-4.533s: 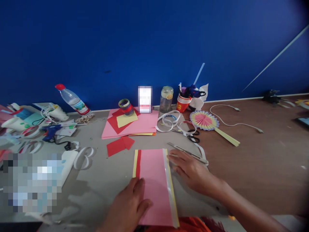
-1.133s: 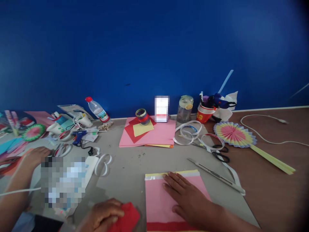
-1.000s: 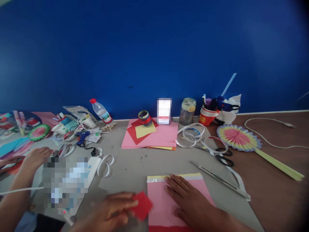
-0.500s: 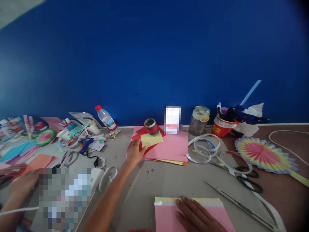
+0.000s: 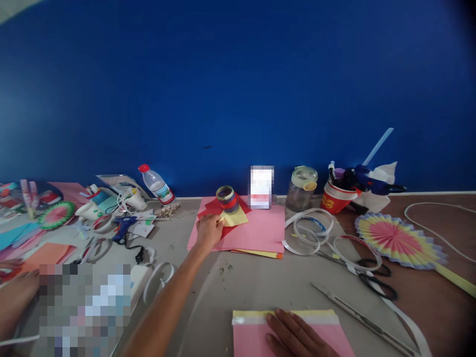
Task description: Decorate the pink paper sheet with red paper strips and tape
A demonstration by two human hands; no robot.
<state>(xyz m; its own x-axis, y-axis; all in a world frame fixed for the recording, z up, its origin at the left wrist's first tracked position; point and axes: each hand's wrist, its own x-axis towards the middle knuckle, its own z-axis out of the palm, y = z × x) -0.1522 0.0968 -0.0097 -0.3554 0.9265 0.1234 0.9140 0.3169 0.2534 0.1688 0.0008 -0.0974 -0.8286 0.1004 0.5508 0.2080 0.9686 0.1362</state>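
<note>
At the middle of the table my left hand (image 5: 210, 230) is closed, pinching the left edge of a small yellow paper (image 5: 237, 218). That paper is slightly bent and lies over red paper (image 5: 231, 232) on a stack of pink sheets (image 5: 266, 233). A round, multicoloured tape roll (image 5: 227, 201) rests on the yellow paper's back part. Nearer to me, my right hand (image 5: 295, 334) lies flat, fingers stretched out, on a pink sheet (image 5: 249, 339). Along this sheet's far edge run a yellow border and a clear, shiny strip.
Right of the stack are white strip coils (image 5: 308, 233), scissors (image 5: 377, 287), a craft knife (image 5: 364, 317) and a pleated paper fan (image 5: 397, 238). A lidded jar (image 5: 300, 191) and red cups (image 5: 336, 196) stand behind. Leftward are a bottle (image 5: 158, 186), a glue gun (image 5: 122, 228) and another person's hand (image 5: 22, 290).
My left hand has closed from beside the yellow paper onto its left edge, bending it. My right hand stays flat on the pink sheet. The view has shifted slightly.
</note>
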